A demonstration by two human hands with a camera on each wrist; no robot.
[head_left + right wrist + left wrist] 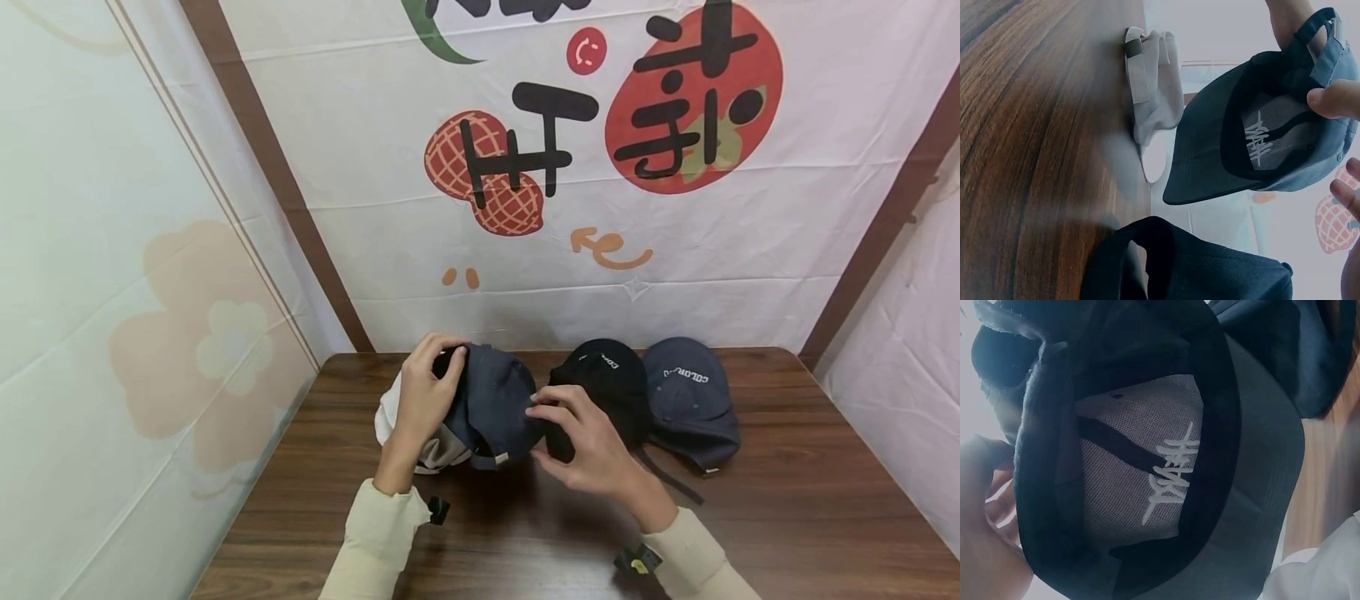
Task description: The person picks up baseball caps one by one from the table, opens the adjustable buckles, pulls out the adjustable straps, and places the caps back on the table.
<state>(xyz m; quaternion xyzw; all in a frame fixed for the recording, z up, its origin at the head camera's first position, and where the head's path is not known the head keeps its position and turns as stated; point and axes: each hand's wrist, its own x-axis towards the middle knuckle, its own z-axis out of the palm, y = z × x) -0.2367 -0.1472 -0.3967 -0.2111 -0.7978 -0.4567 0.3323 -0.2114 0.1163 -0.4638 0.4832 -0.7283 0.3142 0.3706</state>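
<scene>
Printed white fabric (360, 250) hangs behind a dark brown, wood-grain worktop (787, 467) carrying several caps. Item under inspection: one navy cloth cap with a curved brim and grey mesh lining (502, 408), held clear of the worktop between both hands.

Position: the cap lies to the right of the left hand (427, 392) and to the left of the right hand (585, 446). The left hand is the nearer; its fingers appear to grip the cap's edge. The right-hand fingers stand wide at the opposite side, with the thumb overlapping the cap by the rear strap (1327, 65); no pinch can be confirmed.

Long axis: slanting, the brim (1200, 156) low toward the worktop, the strap high.

Adjacent items: a beige cloth cap (1163, 94) and a white cap (385, 411) rest to the left, partly hidden by the left arm. Beyond the right hand sit a black cap with white lettering (611, 375) and, just beside it, a second navy cap, also lettered (690, 392).
</scene>
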